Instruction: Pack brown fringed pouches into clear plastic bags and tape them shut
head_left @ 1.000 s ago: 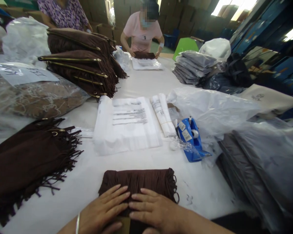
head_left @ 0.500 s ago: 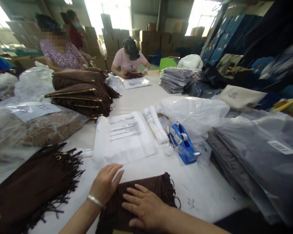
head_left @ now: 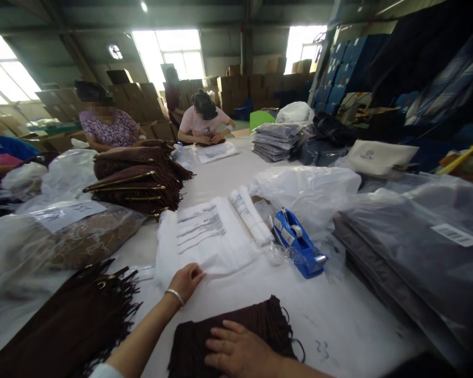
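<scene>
A folded dark brown fringed cloth (head_left: 236, 325) lies on the white table (head_left: 339, 325) just in front of me. My right hand (head_left: 236, 354) rests flat on it, fingers spread. My left hand (head_left: 188, 280), a bangle on its wrist, reaches forward and pinches the near edge of the top sheet of a stack of clear printed plastic bags (head_left: 205, 236).
A blue tape dispenser (head_left: 297, 244) and a roll of bags (head_left: 250, 215) sit right of the stack. Brown fringed pieces (head_left: 63, 325) lie at left, stacked brown bags (head_left: 136, 178) further back, packed grey bundles (head_left: 418, 247) at right. Two people work at the far end.
My left hand left the brown cloth and moved forward to the edge of the plastic bag stack. My right hand stayed on the cloth. The view tilted upward.
</scene>
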Demonstrator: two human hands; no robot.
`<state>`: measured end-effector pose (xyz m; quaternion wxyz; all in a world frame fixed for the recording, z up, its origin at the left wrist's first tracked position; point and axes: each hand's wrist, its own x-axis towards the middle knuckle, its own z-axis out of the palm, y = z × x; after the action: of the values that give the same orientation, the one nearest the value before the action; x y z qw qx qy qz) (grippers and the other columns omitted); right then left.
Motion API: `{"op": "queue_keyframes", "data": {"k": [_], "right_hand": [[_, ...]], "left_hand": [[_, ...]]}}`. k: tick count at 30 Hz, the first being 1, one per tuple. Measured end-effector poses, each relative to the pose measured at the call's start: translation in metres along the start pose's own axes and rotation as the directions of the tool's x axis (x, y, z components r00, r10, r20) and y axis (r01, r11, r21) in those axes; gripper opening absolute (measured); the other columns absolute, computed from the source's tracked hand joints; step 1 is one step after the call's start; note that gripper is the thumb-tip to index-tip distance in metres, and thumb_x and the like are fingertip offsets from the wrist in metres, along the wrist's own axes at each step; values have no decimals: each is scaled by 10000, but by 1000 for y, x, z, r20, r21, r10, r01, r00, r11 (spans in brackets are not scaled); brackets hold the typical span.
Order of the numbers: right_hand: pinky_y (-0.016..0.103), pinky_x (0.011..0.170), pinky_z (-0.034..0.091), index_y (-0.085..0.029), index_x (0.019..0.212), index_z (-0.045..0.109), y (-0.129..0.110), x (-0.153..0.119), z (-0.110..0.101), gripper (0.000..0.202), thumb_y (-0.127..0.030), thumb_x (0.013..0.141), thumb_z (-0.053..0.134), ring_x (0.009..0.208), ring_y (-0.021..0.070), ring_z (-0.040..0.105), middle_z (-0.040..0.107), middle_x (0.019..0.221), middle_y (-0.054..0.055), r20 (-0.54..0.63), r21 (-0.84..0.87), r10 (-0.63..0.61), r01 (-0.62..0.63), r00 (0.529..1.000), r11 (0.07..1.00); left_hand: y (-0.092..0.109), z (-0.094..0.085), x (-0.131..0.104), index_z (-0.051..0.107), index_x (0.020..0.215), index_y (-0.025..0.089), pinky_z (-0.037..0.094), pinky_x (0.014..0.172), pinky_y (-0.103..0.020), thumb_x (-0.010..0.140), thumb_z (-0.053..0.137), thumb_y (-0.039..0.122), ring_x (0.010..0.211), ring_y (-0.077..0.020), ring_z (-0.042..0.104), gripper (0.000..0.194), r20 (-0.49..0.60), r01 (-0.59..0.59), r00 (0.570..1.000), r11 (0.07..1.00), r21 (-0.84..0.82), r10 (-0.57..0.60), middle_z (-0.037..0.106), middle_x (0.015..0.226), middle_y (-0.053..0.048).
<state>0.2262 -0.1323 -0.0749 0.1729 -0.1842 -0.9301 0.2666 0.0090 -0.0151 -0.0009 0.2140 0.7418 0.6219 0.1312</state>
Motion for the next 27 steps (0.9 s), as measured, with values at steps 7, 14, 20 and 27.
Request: {"op": "queue_keyframes", "data": {"k": [7,14,20,27], "right_hand": [[365,1091,287,-263,1104,637,-12,10,-28,266,-380,900,514,1246,207,460,593,1254,23,-44,265,114,-99,992,959],[313,735,533,-172,1213,551,6,78,-114,415,-362,845,570,779,179,664,653,1025,86,33,826,751,-441,660,351],[204,456,493,-136,1360,230,60,128,-101,534,-359,914,421,471,82,573,627,846,70,230,865,815,-496,532,79],[393,513,550,-94,1382,246,49,123,-106,575,-274,878,456,479,165,582,606,667,30,177,794,787,-558,591,240]], "left_hand": [[-4,-8,0,618,667,154,422,586,-252,748,525,582,585,-153,530,445,2,96,995,928,-361,-102,591,598,-3],[11,-20,3,596,636,180,434,607,-251,651,652,556,600,-150,535,381,-140,57,979,857,-512,-149,585,597,14],[6,-25,16,564,650,179,460,570,-265,619,637,586,554,-155,562,414,-299,62,914,821,-568,-276,593,576,8],[-2,-43,48,481,954,164,401,447,-249,829,282,596,444,-151,523,491,-558,146,699,853,-501,-447,552,573,13]]}}
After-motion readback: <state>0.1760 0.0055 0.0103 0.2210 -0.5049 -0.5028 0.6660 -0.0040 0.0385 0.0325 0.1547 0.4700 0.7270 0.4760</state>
